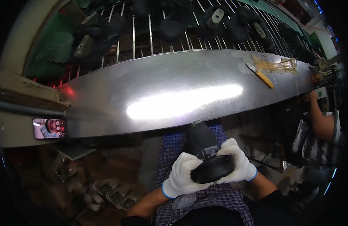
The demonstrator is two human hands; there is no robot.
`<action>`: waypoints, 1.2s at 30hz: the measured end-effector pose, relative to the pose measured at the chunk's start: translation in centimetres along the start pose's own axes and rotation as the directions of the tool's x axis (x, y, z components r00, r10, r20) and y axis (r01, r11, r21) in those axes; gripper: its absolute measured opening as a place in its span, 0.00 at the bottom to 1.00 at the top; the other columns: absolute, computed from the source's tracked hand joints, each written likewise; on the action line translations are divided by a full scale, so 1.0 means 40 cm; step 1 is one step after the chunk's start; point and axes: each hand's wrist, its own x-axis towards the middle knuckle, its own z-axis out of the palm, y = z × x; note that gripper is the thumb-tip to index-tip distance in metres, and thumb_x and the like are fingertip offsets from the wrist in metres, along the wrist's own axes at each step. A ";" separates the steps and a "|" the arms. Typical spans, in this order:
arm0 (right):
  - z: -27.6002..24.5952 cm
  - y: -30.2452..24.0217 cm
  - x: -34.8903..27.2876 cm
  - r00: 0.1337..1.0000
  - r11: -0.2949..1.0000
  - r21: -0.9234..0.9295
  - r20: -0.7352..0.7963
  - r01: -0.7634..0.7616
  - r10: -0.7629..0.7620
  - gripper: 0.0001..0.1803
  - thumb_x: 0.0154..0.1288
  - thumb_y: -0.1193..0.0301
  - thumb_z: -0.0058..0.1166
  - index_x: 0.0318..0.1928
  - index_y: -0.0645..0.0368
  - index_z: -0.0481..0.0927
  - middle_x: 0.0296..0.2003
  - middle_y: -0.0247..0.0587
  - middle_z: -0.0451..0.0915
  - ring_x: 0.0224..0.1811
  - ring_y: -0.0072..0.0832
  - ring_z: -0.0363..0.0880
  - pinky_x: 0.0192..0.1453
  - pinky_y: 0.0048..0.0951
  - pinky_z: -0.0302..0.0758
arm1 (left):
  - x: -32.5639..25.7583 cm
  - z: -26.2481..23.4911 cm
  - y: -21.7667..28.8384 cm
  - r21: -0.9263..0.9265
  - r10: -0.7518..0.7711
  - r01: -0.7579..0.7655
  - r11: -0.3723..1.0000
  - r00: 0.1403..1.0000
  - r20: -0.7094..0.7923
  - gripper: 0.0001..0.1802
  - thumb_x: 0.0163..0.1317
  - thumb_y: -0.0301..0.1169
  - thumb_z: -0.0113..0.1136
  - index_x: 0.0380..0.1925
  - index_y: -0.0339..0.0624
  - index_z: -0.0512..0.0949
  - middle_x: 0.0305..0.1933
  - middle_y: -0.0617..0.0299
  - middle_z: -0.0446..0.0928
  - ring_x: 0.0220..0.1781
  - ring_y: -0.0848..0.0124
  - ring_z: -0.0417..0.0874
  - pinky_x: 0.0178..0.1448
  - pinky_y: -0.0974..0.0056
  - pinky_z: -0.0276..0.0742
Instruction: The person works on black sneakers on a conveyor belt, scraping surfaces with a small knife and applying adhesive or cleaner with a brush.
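Over my lap, both hands in white knit gloves grip a black shoe [213, 169]. Its rounded black end faces me between the palms. A dark grey, narrower part [203, 139] extends from the far side of my grip toward the table edge; whether it belongs to the shoe or is a separate support, I cannot tell. My left hand [185, 174] wraps the left side with closed fingers. On the opposite side my right hand [237, 161] presses, its thumb up near the top. The fingertips under the shoe are hidden.
Ahead stretches a shiny metal table [106, 101], with a yellow-handled knife [262, 77] beside brown tape [275, 64]. Behind it, dark shoes [215, 19] sit on a rod rack. A phone [50, 128] lies at left; pale shoe-shaped pieces [115, 194] sit below. Another person's arm [321, 120] shows at right.
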 end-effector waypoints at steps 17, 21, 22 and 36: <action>-0.007 0.081 0.011 0.978 0.978 0.094 0.116 -0.184 0.173 0.52 0.40 0.49 0.90 0.60 0.56 0.68 0.45 0.41 0.70 0.40 0.29 0.70 0.42 0.33 0.72 | 0.076 -0.073 -0.053 -0.146 -0.274 0.315 0.938 0.930 0.246 0.46 0.39 0.44 0.93 0.50 0.40 0.69 0.42 0.57 0.71 0.35 0.71 0.74 0.36 0.65 0.75; 0.012 0.067 0.009 0.882 0.902 -0.165 0.198 -0.399 0.427 0.73 0.43 0.45 0.87 0.79 0.65 0.54 0.68 0.63 0.66 0.69 0.54 0.72 0.73 0.49 0.74 | 0.058 -0.108 -0.053 -0.052 -0.453 0.497 0.866 0.824 0.339 0.85 0.32 0.58 0.93 0.82 0.33 0.48 0.69 0.43 0.67 0.58 0.57 0.79 0.60 0.56 0.83; 0.035 0.101 -0.008 0.815 0.871 -0.100 0.316 -0.481 0.486 0.80 0.43 0.43 0.85 0.84 0.64 0.43 0.78 0.66 0.55 0.81 0.59 0.59 0.84 0.51 0.62 | 0.064 -0.129 -0.058 -0.007 -0.398 0.439 0.898 0.821 0.409 0.84 0.34 0.58 0.92 0.83 0.35 0.46 0.77 0.41 0.60 0.70 0.51 0.73 0.69 0.52 0.77; -0.064 -0.161 0.301 0.991 0.986 0.106 0.021 0.126 -0.129 0.36 0.80 0.56 0.55 0.77 0.66 0.66 0.71 0.48 0.74 0.72 0.33 0.75 0.78 0.36 0.70 | 0.205 -0.280 0.273 0.126 0.369 -0.355 0.926 0.922 -0.117 0.49 0.45 0.33 0.92 0.62 0.33 0.68 0.60 0.38 0.82 0.59 0.49 0.89 0.64 0.53 0.87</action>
